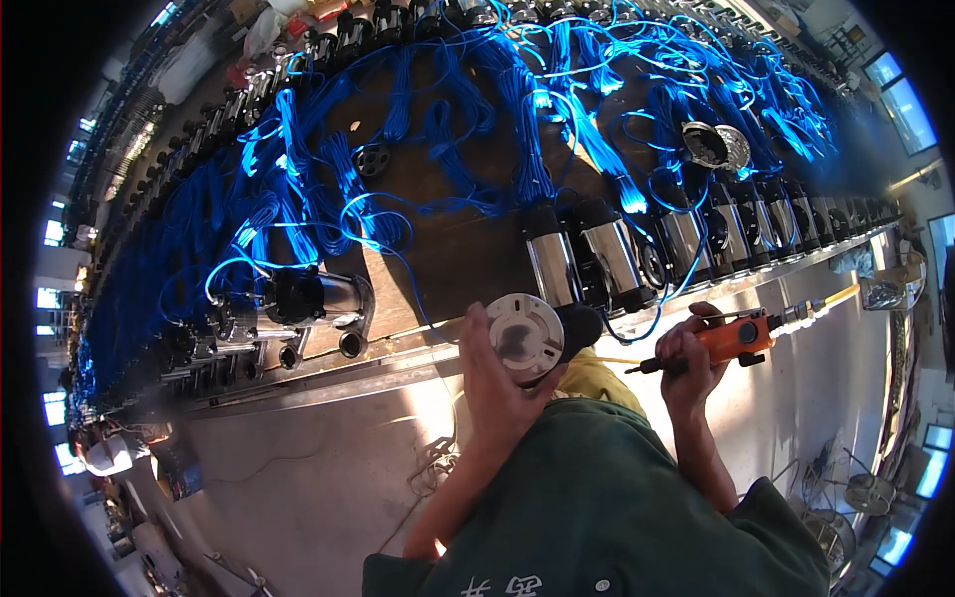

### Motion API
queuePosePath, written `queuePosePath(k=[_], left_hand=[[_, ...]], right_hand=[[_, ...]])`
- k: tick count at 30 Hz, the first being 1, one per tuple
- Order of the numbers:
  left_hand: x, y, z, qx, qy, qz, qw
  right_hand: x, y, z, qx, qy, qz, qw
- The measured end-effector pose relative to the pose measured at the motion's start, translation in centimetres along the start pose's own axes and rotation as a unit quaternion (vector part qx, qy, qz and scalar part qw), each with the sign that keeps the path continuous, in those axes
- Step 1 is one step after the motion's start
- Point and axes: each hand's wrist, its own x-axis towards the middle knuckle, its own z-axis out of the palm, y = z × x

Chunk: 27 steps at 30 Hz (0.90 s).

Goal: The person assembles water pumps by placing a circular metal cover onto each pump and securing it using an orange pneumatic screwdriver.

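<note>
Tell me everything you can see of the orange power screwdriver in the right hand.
The orange power screwdriver is a slim tool with an orange plastic-looking body, a black front section and a thin dark bit pointing left, toward the round white cap held by the left hand. It lies nearly level above the metal table. The right hand grips its front. A pale hose or cable runs off its rear to the right.

Long workbench (468, 249), steel pump cylinders (612, 254), blue cable bundles (298, 189)
</note>
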Motion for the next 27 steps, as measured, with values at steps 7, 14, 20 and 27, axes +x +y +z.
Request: queuePosePath(k=[7, 14, 20, 27], left_hand=[[-0.6, 0.5, 0.6, 0.012, 0.032, -0.012, 0.999], [-0.3, 2.6, 0.5, 0.017, 0.020, -0.052, 0.998], [8.9, 13.3, 1.7, -0.025, -0.061, 0.172, 0.983], [29.4, 14.0, 35.2, -0.153, -0.297, 0.337, 0.880]], right_hand=[[0.8, 0.5, -0.2, 0.005, 0.010, 0.039, 0.999], [2.5, 0.0, -1.8, -0.001, 0.004, 0.030, 1.000], [4.6, -2.2, -6.6, -0.038, 0.012, -0.063, 0.997], [4.0, -4.7, -17.8, 0.809, 0.117, 0.290, 0.497]])
